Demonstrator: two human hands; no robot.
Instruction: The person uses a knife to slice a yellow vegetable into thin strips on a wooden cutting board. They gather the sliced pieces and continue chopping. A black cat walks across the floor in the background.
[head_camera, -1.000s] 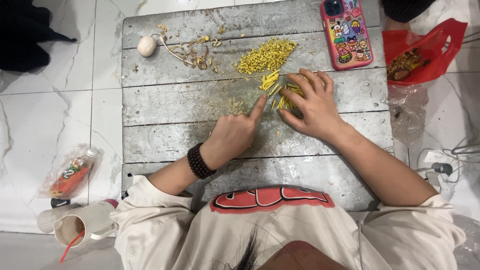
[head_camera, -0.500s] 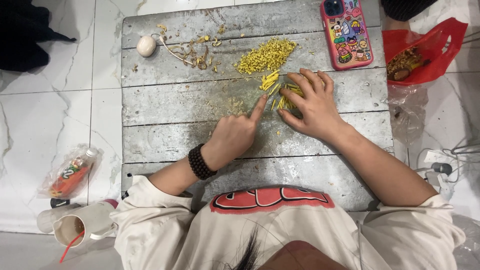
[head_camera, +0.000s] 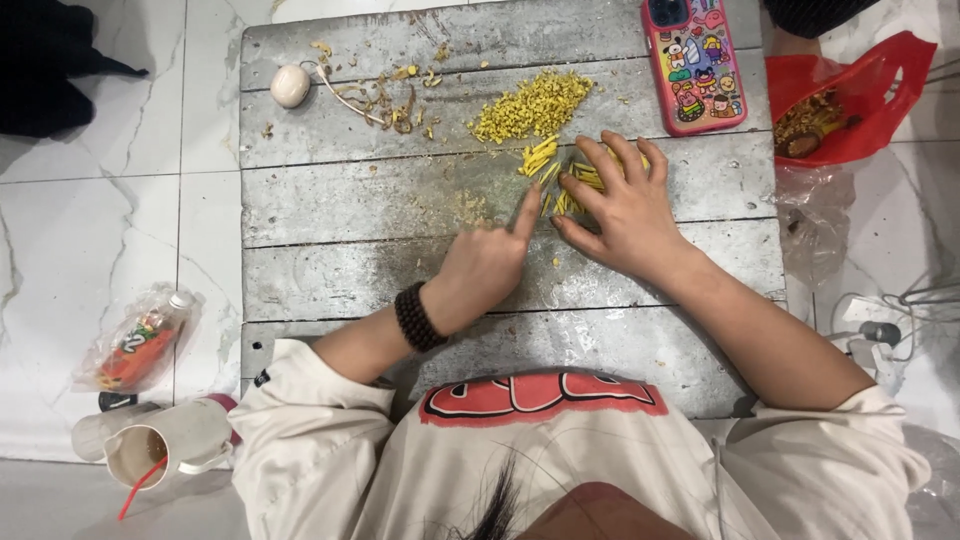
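Fingers of your right hand (head_camera: 625, 215) press spread over thin yellow strips (head_camera: 548, 175); your left hand (head_camera: 485, 265) curls, forefinger extended, holding nothing, on the grey wooden board (head_camera: 350, 200).

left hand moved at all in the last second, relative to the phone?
No. The left hand keeps its forefinger at the yellow strips, the same way off from the phone as before.

Head view, steeply down, close

White marble floor tiles (head_camera: 120, 220) (grey-veined) around grey plank board (head_camera: 340, 210)
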